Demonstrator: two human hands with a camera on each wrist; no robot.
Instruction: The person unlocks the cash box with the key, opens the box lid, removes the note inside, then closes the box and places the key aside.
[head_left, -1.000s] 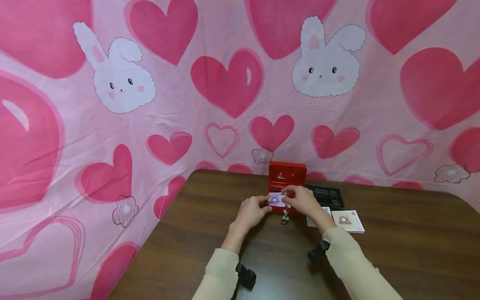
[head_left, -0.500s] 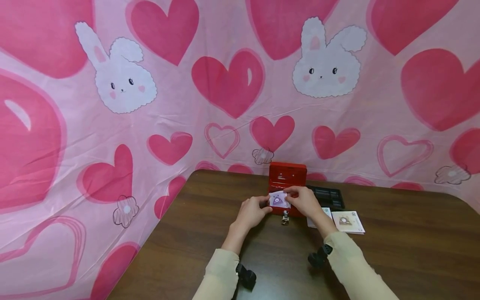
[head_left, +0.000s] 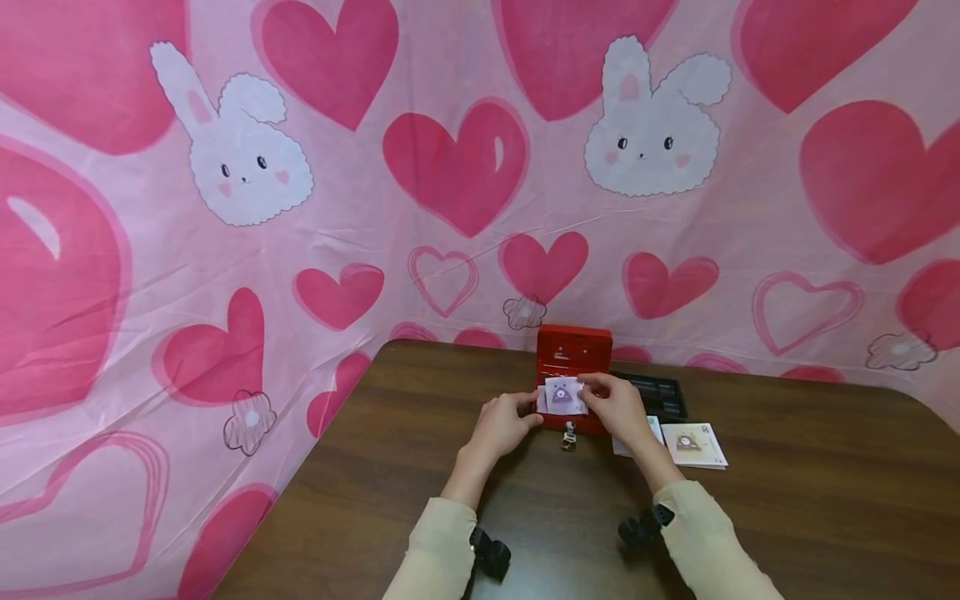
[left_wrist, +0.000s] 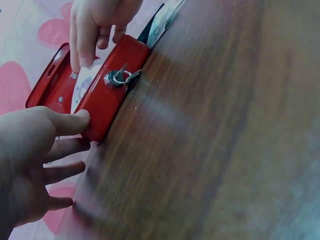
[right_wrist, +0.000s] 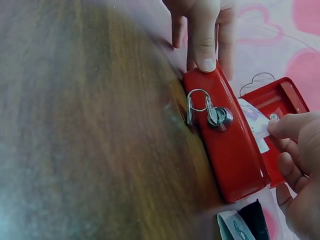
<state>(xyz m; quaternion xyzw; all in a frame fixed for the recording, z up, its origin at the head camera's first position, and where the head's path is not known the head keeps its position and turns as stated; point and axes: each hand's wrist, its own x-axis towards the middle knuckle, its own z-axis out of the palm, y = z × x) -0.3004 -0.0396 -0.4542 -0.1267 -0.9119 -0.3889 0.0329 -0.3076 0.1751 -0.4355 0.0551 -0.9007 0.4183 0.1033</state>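
Note:
A small red cash box (head_left: 588, 424) stands on the table with its lid (head_left: 574, 344) raised. Keys on a ring (right_wrist: 200, 102) hang from the lock on its front. My left hand (head_left: 501, 427) holds the box's left end, thumb (left_wrist: 80, 119) on the front corner, other fingers spread along the side. Between thumb and fingers my right hand (head_left: 618, 408) pinches a purple play banknote (head_left: 564, 397) with an animal picture, raised over the open box. Another pale purple note (head_left: 541, 400) shows at its left. Most of the box's inside is hidden.
Right of the box lies a black compartment tray (head_left: 662, 395). In front of it are a brown-printed banknote stack (head_left: 693, 445) and a greenish note (right_wrist: 234, 226), partly behind the right forearm. A pink heart-patterned cloth (head_left: 450, 275) hangs behind the wooden table (head_left: 360, 483).
My right hand has lifted the purple banknote and drawn it slightly up and right, uncovering another note at its left. My left hand has stayed on the box.

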